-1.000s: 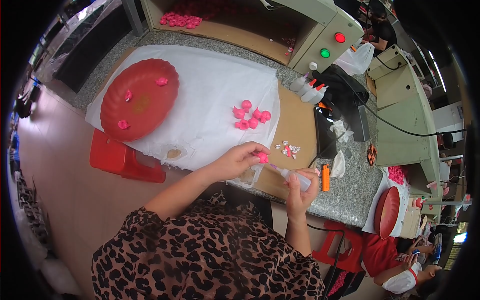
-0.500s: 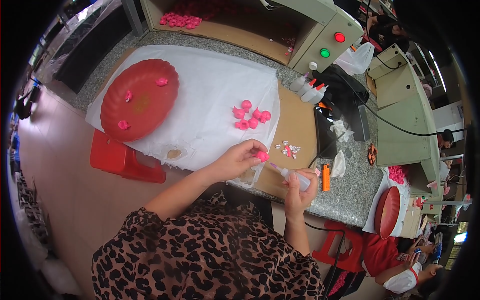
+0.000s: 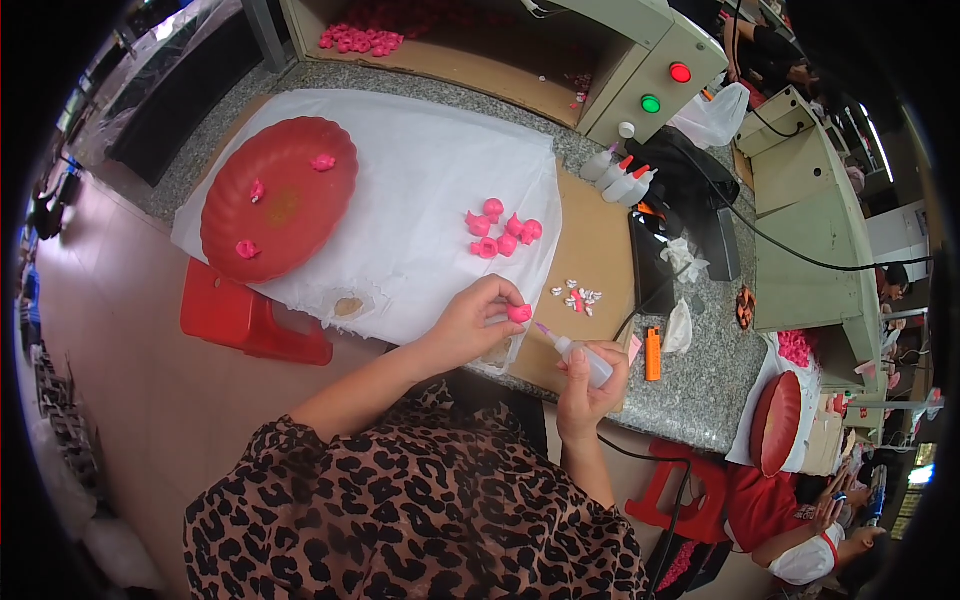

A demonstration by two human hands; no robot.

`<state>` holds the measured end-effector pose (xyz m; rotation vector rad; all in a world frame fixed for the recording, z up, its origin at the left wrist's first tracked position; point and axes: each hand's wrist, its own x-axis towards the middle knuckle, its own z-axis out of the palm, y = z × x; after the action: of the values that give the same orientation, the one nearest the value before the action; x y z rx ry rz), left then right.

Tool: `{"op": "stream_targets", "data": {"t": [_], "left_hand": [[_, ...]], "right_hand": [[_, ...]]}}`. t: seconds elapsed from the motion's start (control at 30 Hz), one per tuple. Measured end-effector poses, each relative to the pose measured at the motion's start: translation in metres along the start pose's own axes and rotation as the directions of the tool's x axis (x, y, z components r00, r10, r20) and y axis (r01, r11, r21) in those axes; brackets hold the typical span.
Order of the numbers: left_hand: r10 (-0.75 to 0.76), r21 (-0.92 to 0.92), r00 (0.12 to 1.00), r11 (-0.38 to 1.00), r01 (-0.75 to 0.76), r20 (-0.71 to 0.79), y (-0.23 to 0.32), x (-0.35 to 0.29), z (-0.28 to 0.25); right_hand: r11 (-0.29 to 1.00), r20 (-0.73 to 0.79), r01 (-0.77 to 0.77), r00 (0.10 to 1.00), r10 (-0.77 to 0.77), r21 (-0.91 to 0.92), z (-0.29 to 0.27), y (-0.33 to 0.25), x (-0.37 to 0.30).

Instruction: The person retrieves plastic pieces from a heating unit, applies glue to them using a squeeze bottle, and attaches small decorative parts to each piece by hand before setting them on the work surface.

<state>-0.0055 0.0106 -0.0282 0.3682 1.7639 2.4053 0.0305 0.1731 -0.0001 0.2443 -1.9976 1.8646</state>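
My left hand pinches a small pink moulded piece above the table's front edge. In my right hand is a translucent squeeze bottle, tilted so its thin purple nozzle points at the pink piece, with a small gap between them. Several similar pink pieces sit in a group on the white sheet. Small white and pink bits lie on the brown cardboard just beyond my right hand. A red scalloped plate on the left bears three pink pieces.
An orange lighter and a crumpled white tissue lie right of my right hand. Red-tipped bottles stand by a black holder. A cabinet borders the table's back. Another person sits at the lower right.
The pink piece has turned and shifted slightly left in my left fingers. My right hand and the bottle have moved a little to the left.
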Motion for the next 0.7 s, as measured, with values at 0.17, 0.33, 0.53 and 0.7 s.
{"op": "stream_targets", "data": {"t": [0.17, 0.33, 0.53, 0.7], "left_hand": [[0.048, 0.095, 0.998, 0.995, -0.044, -0.046, 0.0, -0.001, 0.003], [0.073, 0.15, 0.994, 0.987, -0.06, -0.078, 0.001, 0.0, 0.001], [0.141, 0.187, 0.99, 0.973, -0.135, -0.021, -0.002, 0.005, 0.006], [0.094, 0.096, 0.995, 0.991, -0.09, -0.038, 0.002, 0.001, 0.005]], "right_hand": [[0.999, 0.007, 0.046, 0.999, -0.045, -0.013, 0.0, 0.0, -0.002], [0.991, 0.068, 0.105, 0.993, -0.099, -0.082, 0.002, 0.0, 0.0], [0.994, 0.02, 0.082, 0.997, -0.081, -0.07, -0.007, 0.0, 0.0], [0.892, -0.017, -0.247, 0.962, 0.274, 0.379, -0.001, 0.01, -0.003]]}}
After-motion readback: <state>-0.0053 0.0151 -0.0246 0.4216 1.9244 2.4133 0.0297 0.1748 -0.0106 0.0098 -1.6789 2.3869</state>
